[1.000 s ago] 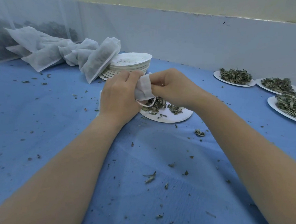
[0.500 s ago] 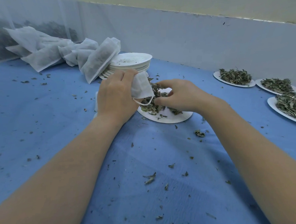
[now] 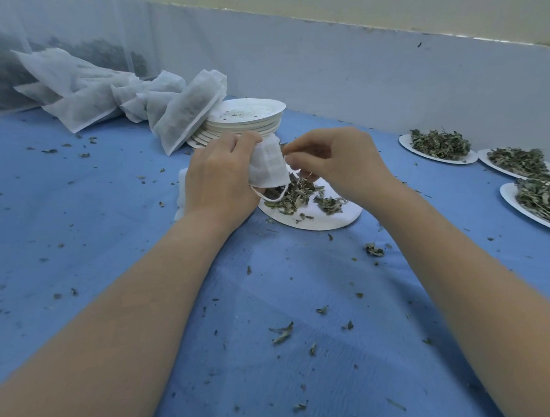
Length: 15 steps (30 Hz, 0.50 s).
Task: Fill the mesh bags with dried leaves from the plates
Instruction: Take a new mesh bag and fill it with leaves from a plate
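A left hand [image 3: 219, 180] grips a white mesh bag [image 3: 268, 167] above a paper plate [image 3: 331, 219] of dried leaves [image 3: 300, 193]; the right hand [image 3: 340, 164] pinches leaves at its mouth.

Our blue-covered table [image 3: 73, 228] against a pale wall [image 3: 340, 67].
We see sheer netting [image 3: 53, 17] hanging far left, beyond our hands.
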Each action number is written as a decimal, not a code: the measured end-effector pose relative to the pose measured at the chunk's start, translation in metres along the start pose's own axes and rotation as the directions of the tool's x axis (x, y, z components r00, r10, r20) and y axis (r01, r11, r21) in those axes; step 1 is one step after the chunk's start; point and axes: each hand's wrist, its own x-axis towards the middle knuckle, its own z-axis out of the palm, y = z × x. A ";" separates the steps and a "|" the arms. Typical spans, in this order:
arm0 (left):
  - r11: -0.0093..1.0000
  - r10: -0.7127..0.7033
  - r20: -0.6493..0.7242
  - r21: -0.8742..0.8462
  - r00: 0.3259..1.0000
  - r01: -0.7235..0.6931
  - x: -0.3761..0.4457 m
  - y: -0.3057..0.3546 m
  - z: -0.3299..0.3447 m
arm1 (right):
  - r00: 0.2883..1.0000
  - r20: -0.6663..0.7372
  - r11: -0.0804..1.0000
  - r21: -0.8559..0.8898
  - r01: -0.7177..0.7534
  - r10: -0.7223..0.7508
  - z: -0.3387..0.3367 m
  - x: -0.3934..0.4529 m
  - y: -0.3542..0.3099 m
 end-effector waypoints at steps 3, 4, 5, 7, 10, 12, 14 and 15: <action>1.000 0.000 0.011 -0.005 1.000 0.000 0.000 0.001 -0.001 | 0.997 -0.030 0.996 -0.061 0.068 -0.070 -0.007 0.003 -0.005; 1.000 0.007 0.006 -0.017 1.000 -0.007 0.000 0.002 -0.001 | 0.994 -0.021 0.988 -0.116 0.100 -0.103 -0.008 0.003 -0.008; 0.999 0.021 -0.004 -0.036 1.000 -0.021 0.000 0.004 -0.002 | 0.990 0.004 0.971 -0.194 0.138 -0.140 -0.007 0.002 -0.010; 0.993 0.061 -0.023 -0.097 0.998 -0.063 -0.001 0.008 -0.005 | 0.977 0.069 0.920 -0.330 0.211 -0.200 -0.001 0.001 -0.012; 0.980 0.094 -0.027 -0.175 0.995 -0.098 -0.002 0.012 -0.008 | 0.977 0.109 0.887 -0.411 0.212 -0.183 0.008 0.000 -0.014; 0.977 0.095 -0.028 -0.187 0.995 -0.099 -0.002 0.012 -0.009 | 0.982 0.117 0.921 -0.346 0.179 -0.147 0.008 -0.003 -0.018; 0.977 0.115 -0.031 -0.175 0.993 -0.119 -0.001 0.012 -0.009 | 0.985 0.134 0.964 -0.230 0.136 -0.107 0.004 -0.004 -0.023; 0.976 0.129 -0.035 -0.170 0.991 -0.133 -0.001 0.012 -0.009 | 0.984 0.153 0.967 -0.221 0.126 -0.093 0.003 -0.004 -0.024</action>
